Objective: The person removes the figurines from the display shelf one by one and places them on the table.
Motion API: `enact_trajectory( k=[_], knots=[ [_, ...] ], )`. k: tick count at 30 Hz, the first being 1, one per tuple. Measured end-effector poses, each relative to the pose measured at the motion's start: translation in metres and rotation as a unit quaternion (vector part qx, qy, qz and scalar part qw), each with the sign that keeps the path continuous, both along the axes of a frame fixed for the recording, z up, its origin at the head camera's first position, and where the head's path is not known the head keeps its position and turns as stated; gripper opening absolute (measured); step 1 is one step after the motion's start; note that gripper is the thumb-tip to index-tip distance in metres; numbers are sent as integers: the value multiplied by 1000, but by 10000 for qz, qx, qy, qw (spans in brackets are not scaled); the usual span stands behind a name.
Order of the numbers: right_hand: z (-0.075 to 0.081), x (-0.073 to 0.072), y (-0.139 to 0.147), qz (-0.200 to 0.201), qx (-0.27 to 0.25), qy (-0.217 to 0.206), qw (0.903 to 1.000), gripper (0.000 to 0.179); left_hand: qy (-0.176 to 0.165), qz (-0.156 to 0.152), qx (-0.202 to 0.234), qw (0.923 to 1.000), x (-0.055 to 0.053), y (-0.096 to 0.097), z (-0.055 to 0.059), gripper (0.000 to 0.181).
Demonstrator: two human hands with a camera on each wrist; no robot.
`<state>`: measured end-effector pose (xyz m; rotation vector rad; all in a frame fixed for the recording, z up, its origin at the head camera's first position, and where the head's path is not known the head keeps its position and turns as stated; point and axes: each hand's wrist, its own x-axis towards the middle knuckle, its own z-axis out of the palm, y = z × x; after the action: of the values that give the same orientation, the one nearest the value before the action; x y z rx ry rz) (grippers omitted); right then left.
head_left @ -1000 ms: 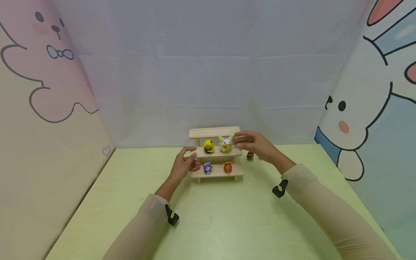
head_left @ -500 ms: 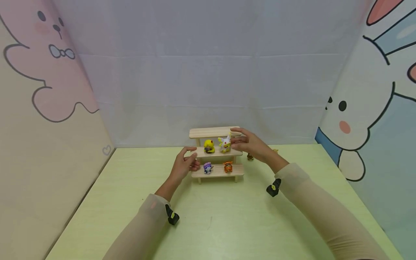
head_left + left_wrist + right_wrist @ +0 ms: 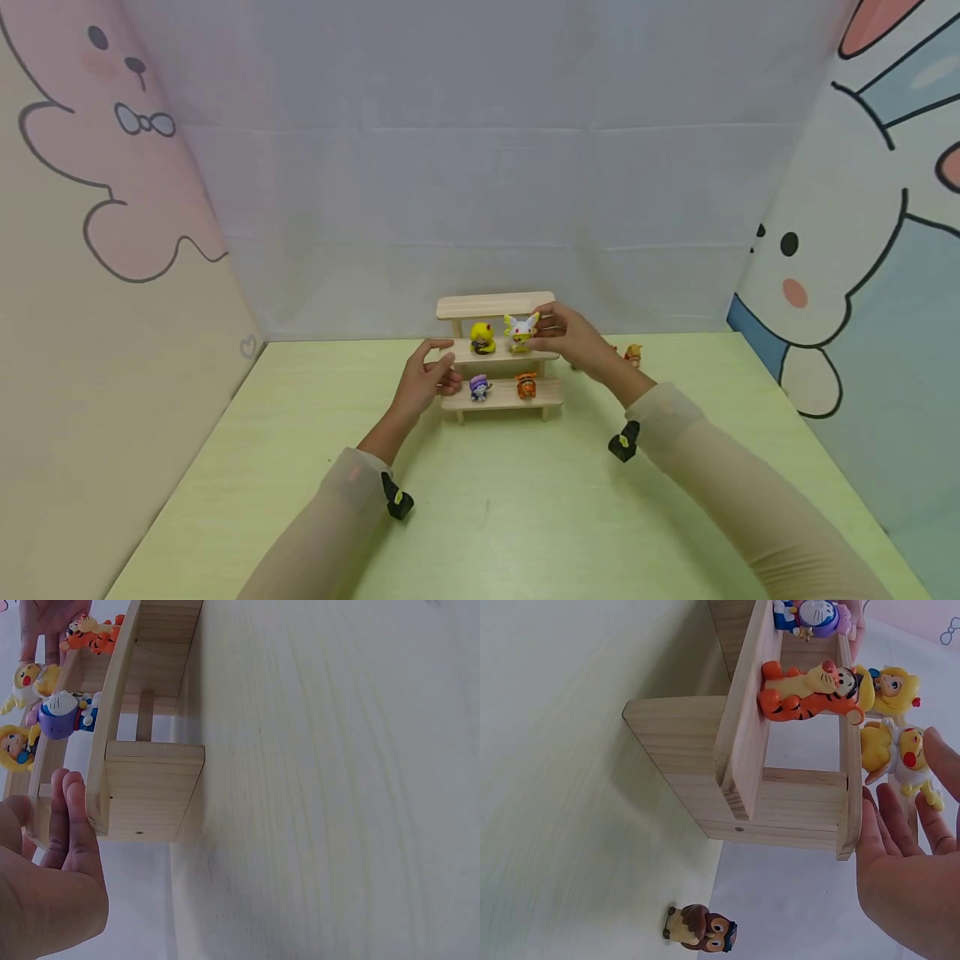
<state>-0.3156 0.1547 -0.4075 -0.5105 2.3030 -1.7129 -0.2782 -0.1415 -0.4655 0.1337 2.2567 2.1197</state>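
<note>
A three-tier wooden display stand (image 3: 501,396) holds several toy figurines. On its middle board, my right hand (image 3: 577,337) has thumb and fingers round a yellow figurine in a white long-eared hood (image 3: 519,331); the right wrist view shows the thumb by its face. Beside that figurine sits a yellow-haired figurine (image 3: 482,338). My left hand (image 3: 422,379) holds the left end of the middle board, with two fingers upright at the boards in the left wrist view. On the bottom board are a purple-hatted cat figurine (image 3: 478,387) and an orange striped tiger figurine (image 3: 810,694).
An owl figurine (image 3: 700,928) stands on the table right of the stand, mostly behind my right hand in the head view. A small orange-brown figurine (image 3: 633,355) is further right. White cloth (image 3: 480,167) hangs behind the table (image 3: 480,508).
My right hand has moved left onto the hooded figurine. That figurine turned sideways half a second ago and now faces front. My left hand has stayed put.
</note>
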Motion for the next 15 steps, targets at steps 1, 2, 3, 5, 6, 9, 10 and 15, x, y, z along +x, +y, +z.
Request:
enact_trajectory(
  k=[1, 2, 3, 5, 6, 9, 10, 15],
  knots=[
    [0, 0, -2, -32, -5, -34, 10000, 59, -3, 9, 18, 10000, 0, 0, 0, 38],
    [0, -1, -3, -51, 1, -60, 10000, 59, 7, 19, 18, 10000, -1, 0, 0, 38],
    [0, -1, -5, -48, -19, -84, 10000, 57, 12, 26, 22, 10000, -1, 0, -1, 38],
    [-1, -2, -9, 14, -137, -127, 9998, 53, 2, 39, 29, 10000, -1, 0, -1, 38],
    [-1, -2, -11, 28, -188, -152, 9997, 51, 4, 28, 6, 10000, -1, -1, -1, 38],
    [-2, -3, -16, 119, -360, -186, 9991, 46, -19, 8, 1, 10000, -1, 0, -2, 38],
    [-3, -2, -17, 138, -409, -180, 9989, 45, -27, -2, 6, 10000, -1, 0, -3, 37],
    [-1, 1, -22, 79, -493, -157, 9986, 40, -43, -14, 12, 10000, -1, 0, -3, 36]
  ],
)
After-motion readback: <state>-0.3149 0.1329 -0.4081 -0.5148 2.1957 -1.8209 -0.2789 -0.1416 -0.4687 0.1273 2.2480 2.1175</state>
